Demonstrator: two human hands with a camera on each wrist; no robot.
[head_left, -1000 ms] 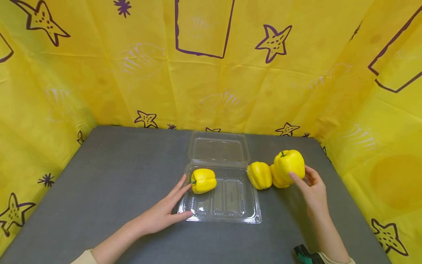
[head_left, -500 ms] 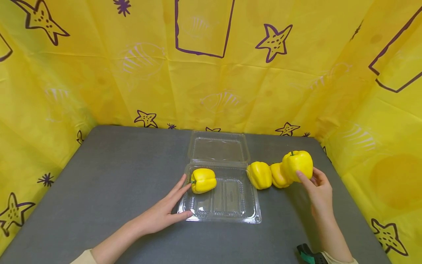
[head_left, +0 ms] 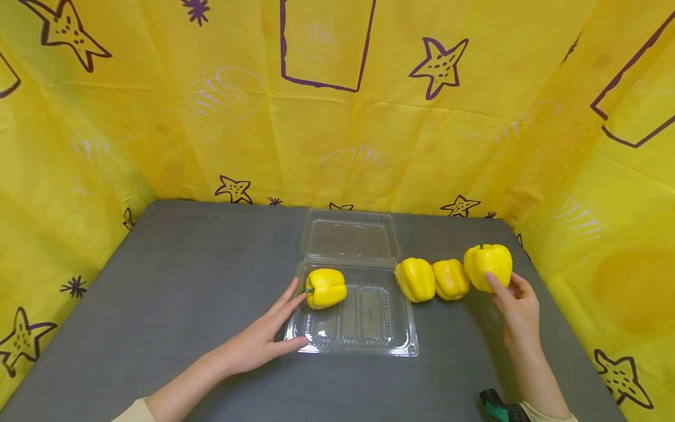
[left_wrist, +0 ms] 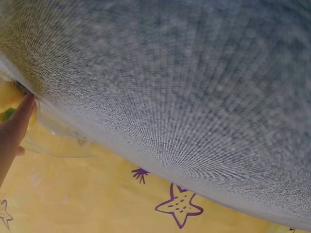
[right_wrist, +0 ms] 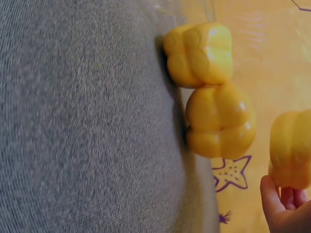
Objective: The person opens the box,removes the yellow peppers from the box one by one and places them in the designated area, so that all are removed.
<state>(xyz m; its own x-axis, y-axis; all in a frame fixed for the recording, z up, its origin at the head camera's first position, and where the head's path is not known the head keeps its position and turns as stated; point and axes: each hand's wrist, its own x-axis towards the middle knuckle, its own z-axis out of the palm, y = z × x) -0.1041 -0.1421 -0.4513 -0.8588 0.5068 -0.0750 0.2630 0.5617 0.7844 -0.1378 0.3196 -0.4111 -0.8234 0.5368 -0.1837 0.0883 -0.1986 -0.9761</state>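
Observation:
My right hand (head_left: 519, 308) grips a yellow bell pepper (head_left: 488, 266), stem up, at the right side of the table; the right wrist view shows this held pepper (right_wrist: 290, 148) raised off the cloth. Just left of it, two more yellow peppers (head_left: 415, 280) (head_left: 451, 279) lie side by side, the left one against the container's edge. My left hand (head_left: 258, 340) has its fingers spread over the left rim of a clear plastic clamshell container (head_left: 369, 346). Inside that container, at its left, one yellow pepper (head_left: 327, 288) lies on its side, its stem near my left fingertips.
The container's clear lid (head_left: 350, 237) is folded back, flat toward the rear. A dark grey cloth (head_left: 211, 264) covers the table. Yellow printed fabric (head_left: 316, 129) hangs close around the back and both sides. A dark band with green (head_left: 498, 407) is on my right wrist.
My right hand has moved to the right with its pepper, which no longer overlaps the pepper behind it. My left hand and the container have stayed put.

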